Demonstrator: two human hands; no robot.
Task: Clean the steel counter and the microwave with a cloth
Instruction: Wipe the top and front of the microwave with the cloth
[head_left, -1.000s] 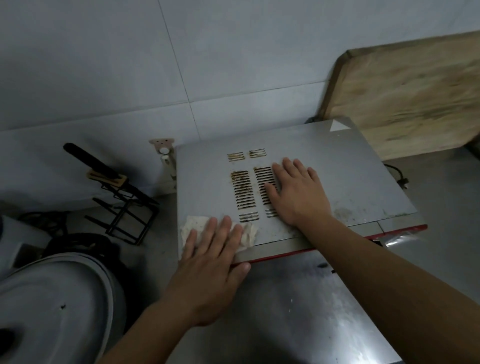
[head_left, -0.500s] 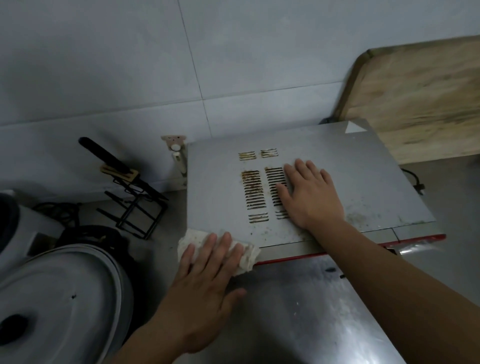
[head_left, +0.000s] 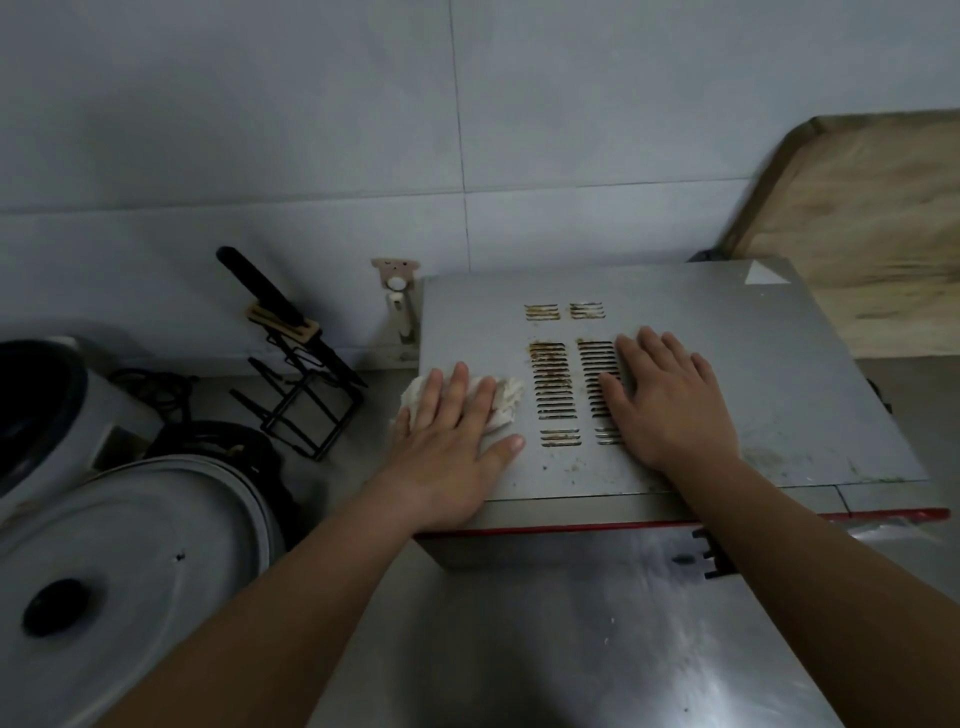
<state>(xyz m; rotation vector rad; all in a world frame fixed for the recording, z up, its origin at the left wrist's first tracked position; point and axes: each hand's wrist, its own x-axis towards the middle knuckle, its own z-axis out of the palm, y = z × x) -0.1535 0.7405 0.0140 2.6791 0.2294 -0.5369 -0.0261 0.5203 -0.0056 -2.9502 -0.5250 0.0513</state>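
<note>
Now: cloth (head_left: 498, 400) under flat left hand (head_left: 452, 441) | right hand (head_left: 670, 410) flat on microwave (head_left: 779, 374), apparently empty

Dim, soft, glare on counter (head_left: 597, 649), edges bowed

Two bare forearms showing from the lower edge, no sleeves covering them, left hand (head_left: 449, 447) and right hand (head_left: 670, 410) wearing no gloves, short fingernails showing.

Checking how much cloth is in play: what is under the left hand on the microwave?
A crumpled white cloth lies under the left hand on the microwave top; its edges show past the fingers, the rest is covered.
</note>
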